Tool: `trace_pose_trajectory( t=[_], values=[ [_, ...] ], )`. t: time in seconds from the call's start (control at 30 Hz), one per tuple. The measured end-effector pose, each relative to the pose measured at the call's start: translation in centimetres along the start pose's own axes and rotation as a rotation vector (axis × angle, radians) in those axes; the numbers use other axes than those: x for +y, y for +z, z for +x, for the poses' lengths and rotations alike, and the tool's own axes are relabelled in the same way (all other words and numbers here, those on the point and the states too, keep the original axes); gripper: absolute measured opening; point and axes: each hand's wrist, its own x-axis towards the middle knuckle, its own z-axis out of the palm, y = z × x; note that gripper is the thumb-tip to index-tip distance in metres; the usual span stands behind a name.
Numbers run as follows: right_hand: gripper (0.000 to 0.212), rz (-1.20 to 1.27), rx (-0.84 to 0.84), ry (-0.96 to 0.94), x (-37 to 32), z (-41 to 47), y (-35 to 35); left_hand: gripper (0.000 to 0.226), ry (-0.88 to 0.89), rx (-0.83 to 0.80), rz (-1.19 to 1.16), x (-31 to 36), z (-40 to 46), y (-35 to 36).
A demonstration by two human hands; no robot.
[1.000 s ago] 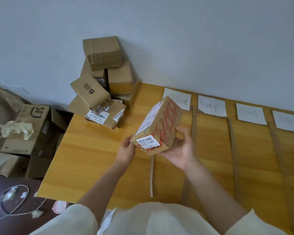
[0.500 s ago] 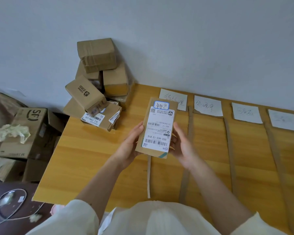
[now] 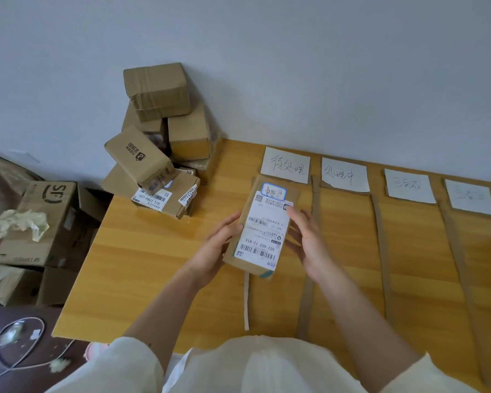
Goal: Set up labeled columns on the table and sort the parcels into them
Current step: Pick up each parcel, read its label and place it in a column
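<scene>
The parcel (image 3: 262,229) has turned label-up, both hands (image 3: 216,248) (image 3: 309,242) clasping its sides, small print unreadable.

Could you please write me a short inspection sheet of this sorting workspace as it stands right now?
Surface: wooden table, divided into columns by cardboard strips.
Job's things: four paper labels along the far edge; one parcel held over the leftmost column with its shipping label up; parcel pile at the far left corner against the wall.
Clutter: crumpled paper on an SF carton left of the table.
Hands: left hand and right hand grip the parcel's sides.
Cables: white cable looped on the dark surface at lower left.
Surroundings: plain wall behind.
</scene>
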Motion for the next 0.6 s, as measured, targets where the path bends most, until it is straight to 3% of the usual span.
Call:
trace_pose_trajectory(
  t=[0.1,0.2,0.3,0.4,0.53,0.6],
  values=[
    [0.087,-0.087,0.146,-0.09,-1.2,-0.3,-0.8,0.056,-0.031,-0.022,0.086,-0.3,-0.2,-0.3],
    [0.071,-0.418,0.144,-0.231,-2.8,-1.3,-2.0,0.053,-0.086,-0.063,0.257,0.6,-0.4,-0.6],
    [0.081,-0.935,-0.076,-0.289,-4.1,-1.6,-2.5,0.054,-0.139,-0.186,0.534,2.0,0.0,-0.6],
    [0.102,-1.36,-0.355,-0.096,-4.2,-1.1,-2.0,0.061,-0.155,-0.292,0.735,3.6,0.6,0.6],
    [0.114,-1.377,-0.427,0.062,-3.4,-0.9,-1.9,0.063,-0.127,-0.341,0.805,4.8,1.2,1.6],
    [0.108,-1.249,-0.379,0.064,-3.1,-1.1,-2.6,0.066,-0.048,-0.17,0.736,4.8,1.4,1.7]
  ],
)
